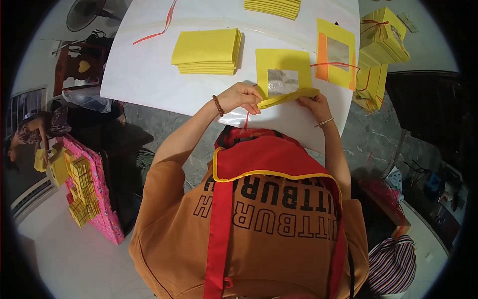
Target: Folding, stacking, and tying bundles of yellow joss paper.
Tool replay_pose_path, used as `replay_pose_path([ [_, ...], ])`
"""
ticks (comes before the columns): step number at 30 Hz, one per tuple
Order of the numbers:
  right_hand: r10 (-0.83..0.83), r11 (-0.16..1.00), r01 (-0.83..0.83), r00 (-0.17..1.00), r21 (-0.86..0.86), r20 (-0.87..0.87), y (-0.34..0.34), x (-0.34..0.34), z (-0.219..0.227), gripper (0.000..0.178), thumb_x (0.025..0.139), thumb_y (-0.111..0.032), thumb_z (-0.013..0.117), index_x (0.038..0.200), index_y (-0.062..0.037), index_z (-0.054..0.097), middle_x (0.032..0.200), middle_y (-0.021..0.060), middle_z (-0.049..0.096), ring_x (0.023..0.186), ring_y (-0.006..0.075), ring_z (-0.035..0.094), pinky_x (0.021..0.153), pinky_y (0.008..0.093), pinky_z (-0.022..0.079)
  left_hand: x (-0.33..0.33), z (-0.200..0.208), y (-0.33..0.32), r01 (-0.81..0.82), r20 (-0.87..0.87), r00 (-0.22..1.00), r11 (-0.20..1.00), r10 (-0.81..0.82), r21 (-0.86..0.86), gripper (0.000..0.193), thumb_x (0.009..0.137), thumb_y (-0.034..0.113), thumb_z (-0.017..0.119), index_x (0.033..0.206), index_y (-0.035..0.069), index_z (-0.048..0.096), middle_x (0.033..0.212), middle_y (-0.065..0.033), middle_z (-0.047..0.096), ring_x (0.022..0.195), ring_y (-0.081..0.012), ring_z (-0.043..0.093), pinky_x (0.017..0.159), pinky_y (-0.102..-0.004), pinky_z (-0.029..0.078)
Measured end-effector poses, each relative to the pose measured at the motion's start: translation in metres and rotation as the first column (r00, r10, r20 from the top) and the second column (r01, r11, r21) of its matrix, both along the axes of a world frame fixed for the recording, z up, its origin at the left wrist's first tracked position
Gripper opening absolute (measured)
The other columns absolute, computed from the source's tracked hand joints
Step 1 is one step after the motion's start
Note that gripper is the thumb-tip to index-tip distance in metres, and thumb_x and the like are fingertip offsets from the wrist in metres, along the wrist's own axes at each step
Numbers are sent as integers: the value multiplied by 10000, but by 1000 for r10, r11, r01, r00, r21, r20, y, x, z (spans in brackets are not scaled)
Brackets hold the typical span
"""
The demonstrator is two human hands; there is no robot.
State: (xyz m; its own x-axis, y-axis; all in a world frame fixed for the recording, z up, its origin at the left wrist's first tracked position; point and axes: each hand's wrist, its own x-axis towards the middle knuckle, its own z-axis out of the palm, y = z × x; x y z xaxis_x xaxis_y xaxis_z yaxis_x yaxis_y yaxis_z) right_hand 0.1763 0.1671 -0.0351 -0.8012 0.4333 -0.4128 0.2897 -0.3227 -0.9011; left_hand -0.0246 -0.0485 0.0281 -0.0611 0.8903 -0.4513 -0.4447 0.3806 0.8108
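Note:
A yellow paper sheet with a silvery square patch (pixel 291 57) lies near the table's front edge, with its near edge lifted and bent up. At the left end of that fold, my left hand (pixel 243 98) pinches the paper with its fingers closed. My right hand (pixel 315 105) grips the right end of the same fold. Whether it is one sheet or several layers, I cannot tell. A stack of folded yellow paper (pixel 205 50) sits just beyond my left hand. To the right lies another yellow sheet with orange bands and a silvery patch (pixel 337 52), crossed by a red string (pixel 334 64).
The white table (pixel 144 74) also bears another yellow stack (pixel 273 7) at the far edge and a red ribbon (pixel 164 27). Tied yellow bundles (pixel 382 37) are off its right side. At left, a person (pixel 42 127) handles yellow paper beside a pink table (pixel 110 219) with bundles.

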Motion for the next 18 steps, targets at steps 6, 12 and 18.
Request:
replay_pose_path([
  [6, 13, 1000, -12, 1000, -11, 4, 2, 0, 0, 231, 787, -64, 646, 1004, 3, 602, 922, 64, 625, 803, 122, 597, 729, 240, 494, -3, 2, 3, 33, -34, 999, 999, -34, -24, 133, 841, 85, 554, 892, -30, 597, 770, -83, 606, 716, -187, 653, 642, -267, 549],
  [12, -11, 1000, 10, 998, -26, -60, -1, -1, -1, 249, 795, -55, 637, 1035, -7, 591, 921, 57, 621, 800, 121, 594, 714, 239, 497, -3, 2, 5, 62, -128, 989, 997, -68, -48, 129, 829, 97, 560, 877, -16, 598, 769, -68, 598, 677, -142, 628, 627, -251, 539],
  [18, 26, 999, -25, 999, 23, -32, 1, 1, -3, 280, 808, -36, 611, 1085, -18, 576, 996, 48, 598, 863, 131, 586, 769, 255, 504, -1, 3, 7, 75, -230, 970, 997, -75, -7, 100, 837, 72, 539, 899, 9, 584, 780, -49, 584, 679, -116, 617, 606, -229, 525],
])
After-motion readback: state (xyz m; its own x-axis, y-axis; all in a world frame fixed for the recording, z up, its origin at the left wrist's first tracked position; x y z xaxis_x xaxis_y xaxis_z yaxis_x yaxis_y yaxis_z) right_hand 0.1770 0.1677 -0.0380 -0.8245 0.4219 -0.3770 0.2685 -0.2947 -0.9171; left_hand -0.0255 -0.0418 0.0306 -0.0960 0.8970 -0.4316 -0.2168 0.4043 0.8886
